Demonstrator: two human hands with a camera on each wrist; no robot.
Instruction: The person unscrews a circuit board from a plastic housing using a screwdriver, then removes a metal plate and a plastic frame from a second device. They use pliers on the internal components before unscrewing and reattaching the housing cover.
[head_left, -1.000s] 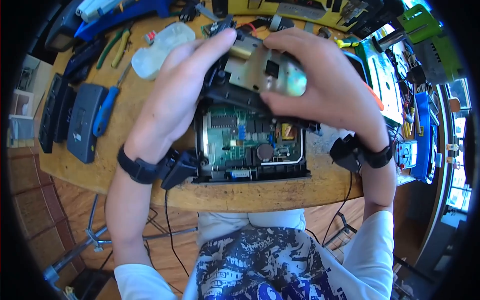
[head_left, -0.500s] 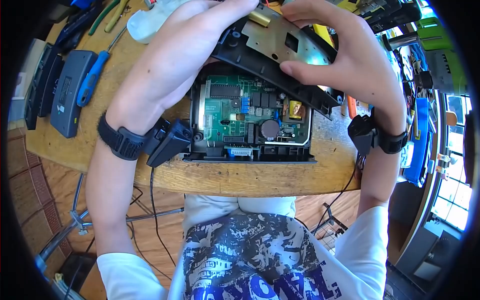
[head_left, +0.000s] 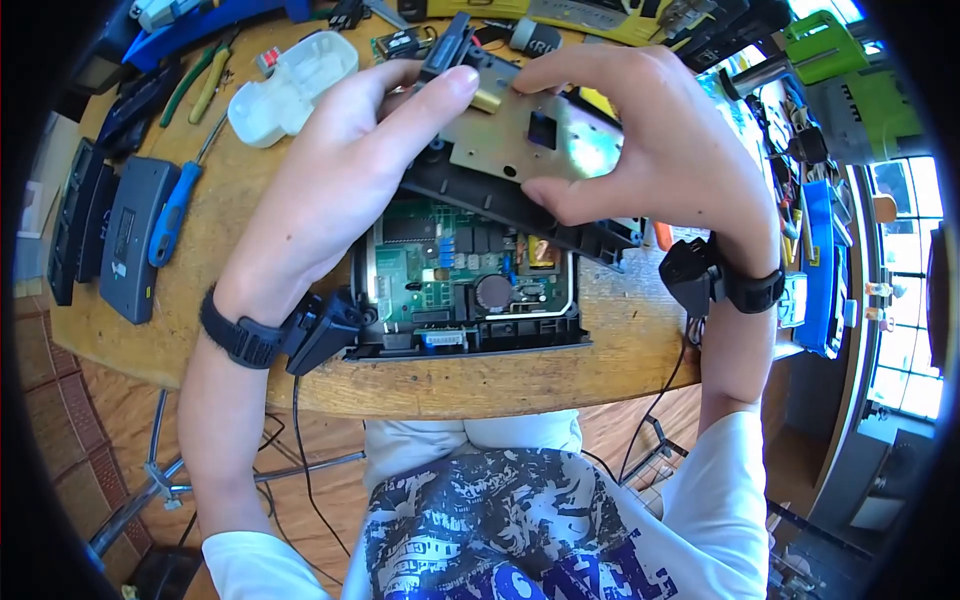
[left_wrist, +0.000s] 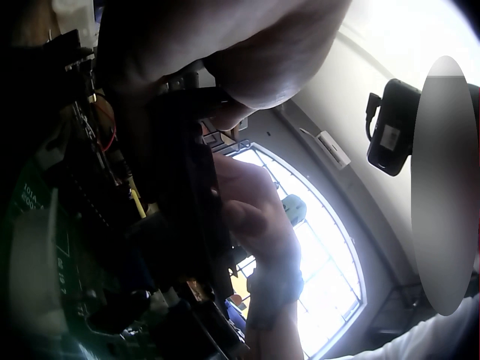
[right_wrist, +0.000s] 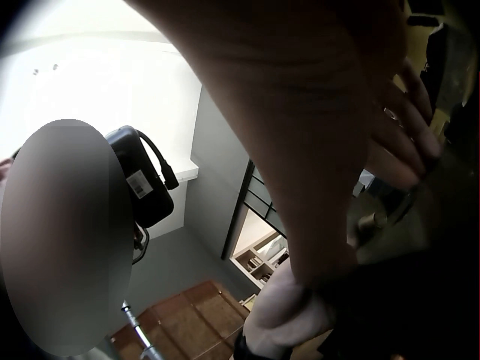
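In the head view, a black plastic panel (head_left: 510,205) with a shiny metal plate (head_left: 490,145) on it is held tilted, overlapping the back of an opened case (head_left: 500,340). My left hand (head_left: 345,150) grips its left end, thumb on top beside a brass-coloured cylinder (head_left: 486,100). On the right side, my right hand (head_left: 655,150) grips the panel and plate, its thumb along the near edge and fingers at the far edge. Inside the case lies a green circuit board (head_left: 430,270), partly hidden by the panel. The dark panel (left_wrist: 180,187) also shows in the left wrist view.
A blue screwdriver (head_left: 175,215) lies on a grey flat box (head_left: 138,240) at the left. Behind are a translucent plastic container (head_left: 295,90) and pliers (head_left: 208,85). A blue tool rack (head_left: 822,265) stands at the right edge. Cables hang from both wrist cameras.
The head view has shifted about. Relative to the case, the panel has moved slightly right since one second ago. Both hands keep their hold on it.
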